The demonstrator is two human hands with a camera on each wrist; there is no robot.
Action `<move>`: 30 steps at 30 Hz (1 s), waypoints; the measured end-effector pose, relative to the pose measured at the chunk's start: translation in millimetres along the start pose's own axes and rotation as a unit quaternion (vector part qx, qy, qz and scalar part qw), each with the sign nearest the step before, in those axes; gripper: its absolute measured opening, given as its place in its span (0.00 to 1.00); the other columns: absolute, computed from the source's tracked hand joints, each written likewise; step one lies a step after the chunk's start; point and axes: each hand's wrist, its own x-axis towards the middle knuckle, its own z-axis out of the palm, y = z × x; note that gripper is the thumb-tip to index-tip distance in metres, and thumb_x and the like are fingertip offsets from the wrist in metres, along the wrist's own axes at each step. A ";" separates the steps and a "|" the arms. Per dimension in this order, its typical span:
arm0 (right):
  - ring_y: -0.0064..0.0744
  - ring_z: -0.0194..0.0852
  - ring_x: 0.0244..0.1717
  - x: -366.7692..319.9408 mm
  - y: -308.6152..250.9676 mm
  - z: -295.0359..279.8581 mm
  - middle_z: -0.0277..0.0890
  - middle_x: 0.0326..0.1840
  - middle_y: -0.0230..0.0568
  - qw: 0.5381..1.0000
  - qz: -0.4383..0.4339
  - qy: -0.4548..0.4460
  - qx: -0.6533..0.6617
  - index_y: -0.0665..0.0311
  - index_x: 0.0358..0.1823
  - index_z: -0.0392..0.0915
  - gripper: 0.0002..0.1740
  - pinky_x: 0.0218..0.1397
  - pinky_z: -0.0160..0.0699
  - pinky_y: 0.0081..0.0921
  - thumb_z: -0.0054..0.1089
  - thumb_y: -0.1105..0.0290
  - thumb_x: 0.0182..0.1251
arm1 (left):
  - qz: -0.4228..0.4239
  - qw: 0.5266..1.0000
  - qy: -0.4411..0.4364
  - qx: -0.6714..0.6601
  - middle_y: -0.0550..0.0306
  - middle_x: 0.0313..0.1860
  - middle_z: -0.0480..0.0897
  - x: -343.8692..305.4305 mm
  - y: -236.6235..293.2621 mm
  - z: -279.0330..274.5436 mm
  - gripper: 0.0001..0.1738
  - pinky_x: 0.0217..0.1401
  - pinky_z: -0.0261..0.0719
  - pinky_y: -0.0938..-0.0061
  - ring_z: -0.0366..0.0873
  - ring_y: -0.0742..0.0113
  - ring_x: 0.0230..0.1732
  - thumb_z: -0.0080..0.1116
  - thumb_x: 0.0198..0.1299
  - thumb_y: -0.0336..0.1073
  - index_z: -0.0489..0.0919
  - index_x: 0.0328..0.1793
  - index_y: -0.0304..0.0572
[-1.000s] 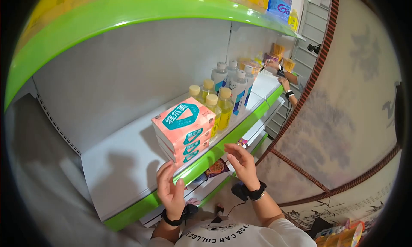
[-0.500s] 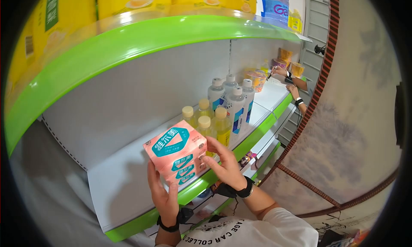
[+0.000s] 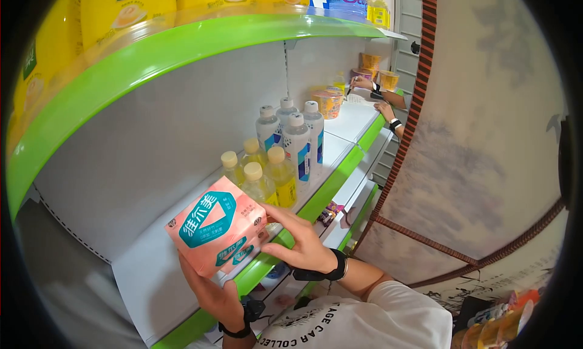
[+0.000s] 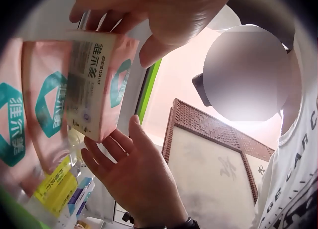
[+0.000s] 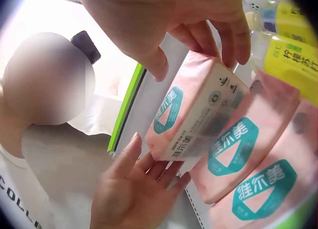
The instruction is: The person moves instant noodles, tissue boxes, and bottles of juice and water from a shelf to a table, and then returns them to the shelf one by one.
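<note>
Both hands hold the top pink tissue pack [image 3: 203, 224] by its ends, tilted above other pink packs [image 4: 44, 97]. My left hand [image 3: 212, 297] is at its near left side, partly hidden beneath it. At its right end, the fingers of my right hand [image 3: 297, 240] reach round the corner. In the left wrist view, the raised pack [image 4: 94, 85] shows its printed underside between my left hand [image 4: 174, 15] and right hand [image 4: 141, 187]; the thumbs stand away from it. The right wrist view shows lower packs [image 5: 238, 144] close beside the held pack [image 5: 198, 110].
Yellow-labelled bottles [image 3: 282, 179] stand just behind the packs, with white bottles [image 3: 297, 145] farther back. A green-edged upper shelf [image 3: 182, 42] overhangs them. Another person's hands [image 3: 385, 111] are at the far shelf end, near an instant-noodle tub [image 3: 328, 103]. A patterned screen [image 3: 473, 136] stands at right.
Both hands have come from in front of the stack to the top pack's ends. The top pack has tilted and come away from the packs below. The head view has shifted.
</note>
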 end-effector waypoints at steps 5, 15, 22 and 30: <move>0.43 0.63 0.64 -22.0 -10.2 -0.5 0.61 0.65 0.53 0.998 -0.013 0.005 0.058 0.72 0.66 0.59 0.37 0.65 0.63 0.38 0.65 0.68 0.57 | 0.090 0.990 -0.077 0.075 0.39 0.73 0.50 -15.0 7.8 -23.3 0.45 0.71 0.51 0.58 0.52 0.48 0.73 0.55 0.54 0.40 0.48 0.72 0.21; 0.40 0.56 0.68 -93.8 -42.5 -9.1 0.57 0.67 0.48 0.991 0.021 0.100 0.086 0.70 0.67 0.56 0.35 0.68 0.59 0.39 0.62 0.68 0.61 | 0.045 0.971 -0.112 -0.206 0.40 0.71 0.54 -50.1 11.9 -8.5 0.44 0.69 0.58 0.59 0.56 0.49 0.70 0.57 0.58 0.47 0.54 0.69 0.21; 0.33 0.61 0.64 -164.0 -45.9 -27.9 0.63 0.62 0.41 0.948 0.101 0.280 0.114 0.64 0.61 0.58 0.29 0.66 0.60 0.36 0.61 0.68 0.62 | 0.050 0.926 -0.267 -0.263 0.39 0.71 0.53 -85.1 3.7 19.3 0.38 0.70 0.57 0.56 0.53 0.49 0.72 0.56 0.59 0.42 0.58 0.68 0.23; 0.31 0.70 0.57 -265.5 -90.1 -48.4 0.69 0.57 0.43 0.882 0.220 0.416 -0.031 0.66 0.49 0.64 0.17 0.60 0.70 0.31 0.59 0.70 0.64 | -0.115 0.820 -0.398 -0.394 0.43 0.67 0.62 -149.5 7.1 87.6 0.30 0.63 0.66 0.64 0.63 0.54 0.65 0.52 0.61 0.38 0.62 0.64 0.25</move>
